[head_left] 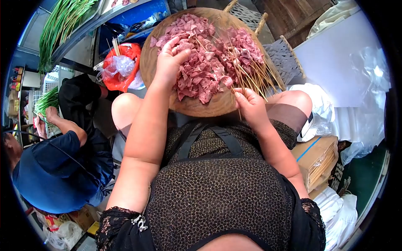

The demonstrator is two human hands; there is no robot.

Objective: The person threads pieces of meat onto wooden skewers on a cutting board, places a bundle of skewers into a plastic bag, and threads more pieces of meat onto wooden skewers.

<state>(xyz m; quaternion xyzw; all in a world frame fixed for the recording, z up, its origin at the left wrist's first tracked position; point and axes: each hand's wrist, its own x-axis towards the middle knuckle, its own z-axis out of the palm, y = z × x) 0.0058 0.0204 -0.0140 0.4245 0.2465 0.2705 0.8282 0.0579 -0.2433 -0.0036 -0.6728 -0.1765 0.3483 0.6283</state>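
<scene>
A round wooden board (157, 81) rests across the lap, piled with thin slices of pink raw meat (201, 79). At the left part of the pile is my left hand (171, 60), its thumb apart from its curved fingers, fingertips by the slices. My right hand (250, 104), closed in a pinch, holds a thin bamboo skewer (240, 113) near the front edge of the board. A meat slice (227, 81) is at the upper end of that skewer. Several skewers loaded with meat (245, 46) lie on the right side of the board, bare ends pointing toward me.
Left of the board, a red plastic bag (133, 54) holds a clear bag and upright bamboo skewers (116, 46). Long green stalks (63, 29) lie on a metal shelf. A co-worker (54, 167) in dark blue handles greens at far left. Cardboard (314, 159) is stacked at right.
</scene>
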